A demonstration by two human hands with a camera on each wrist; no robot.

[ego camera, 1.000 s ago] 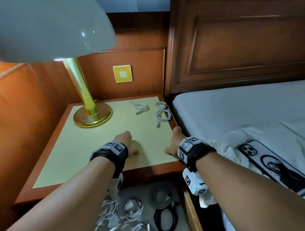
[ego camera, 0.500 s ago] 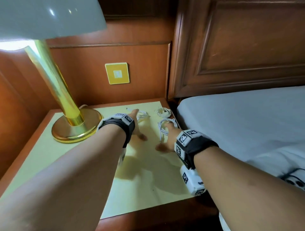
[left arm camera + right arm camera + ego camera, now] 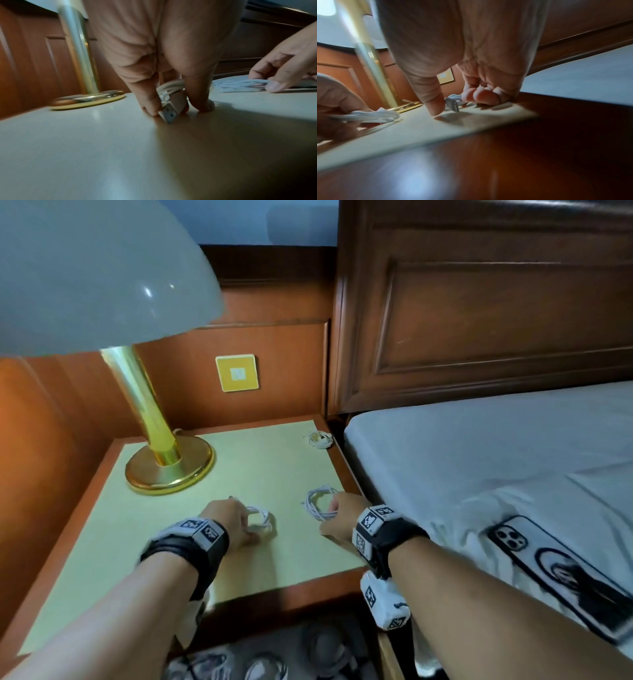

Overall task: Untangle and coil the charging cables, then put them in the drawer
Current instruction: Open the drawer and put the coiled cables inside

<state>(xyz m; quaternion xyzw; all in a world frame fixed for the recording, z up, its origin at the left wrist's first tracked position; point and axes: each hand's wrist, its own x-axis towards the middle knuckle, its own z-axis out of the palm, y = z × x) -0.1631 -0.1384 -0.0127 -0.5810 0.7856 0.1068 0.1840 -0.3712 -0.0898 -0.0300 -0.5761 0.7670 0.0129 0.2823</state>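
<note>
- Fingers [image 3: 150, 100] of the left hand [image 3: 227, 520] pinch one coiled white cable [image 3: 260, 518] on the nightstand [image 3: 171, 542].
- Right hand [image 3: 342, 517] curls round a second coil [image 3: 318, 503].
- Third coil [image 3: 320, 440] lies at the back corner, well apart.

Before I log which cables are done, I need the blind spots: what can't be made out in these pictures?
- Open drawer, head view: cut off by the bottom edge and blurred; its coils cannot be counted.
- Far coil, head view: too small to tell the plug type.
- Left coil: left hand covers part of it.
- Right coil: in the right wrist view, motion blur and the right hand hide most of it.
</note>
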